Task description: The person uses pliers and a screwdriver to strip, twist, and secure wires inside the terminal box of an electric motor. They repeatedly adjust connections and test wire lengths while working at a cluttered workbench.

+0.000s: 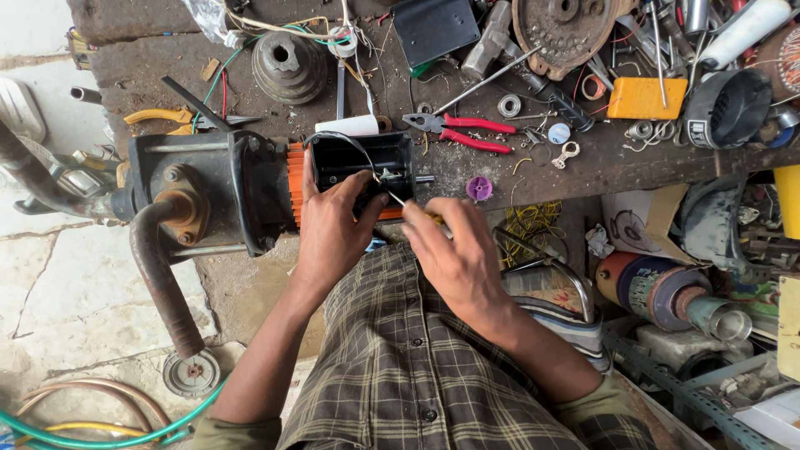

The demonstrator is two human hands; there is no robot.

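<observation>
At the far left, a green hose (125,437) curls over the pale stone floor (50,283), and a rusty bent pipe (158,283) runs down from the grey pump body (208,196). The pump lies on its side at the near edge of the bench (150,67), with an orange motor section (293,179) beside a black terminal box (362,162) that stands open toward the camera.

The left hand (333,225) rests on the terminal box, its fingers (358,187) spread and pressed against the box's opening, steadying it rather than closing around anything; a thin black wire (342,137) loops over the top of the box just above them. Just to the right, the right hand (454,250) has its fingers (417,221) clenched around a yellow-handled screwdriver (412,208), whose thin shaft points left and up into the box, its tip near the left thumb.

Farther back on the bench, a stepped metal pulley (289,65) sits left of centre, with yellow-handled pliers (162,118) toward the left edge. Red-handled pliers (467,132) lie right of the box, a small purple cap (479,188) near the bench edge below them. Farther right are a rusty round plate (567,29), an orange rectangular block (646,97) and a black round housing (729,108). Below the bench at the right lies a motor rotor (658,292) with copper windings.
</observation>
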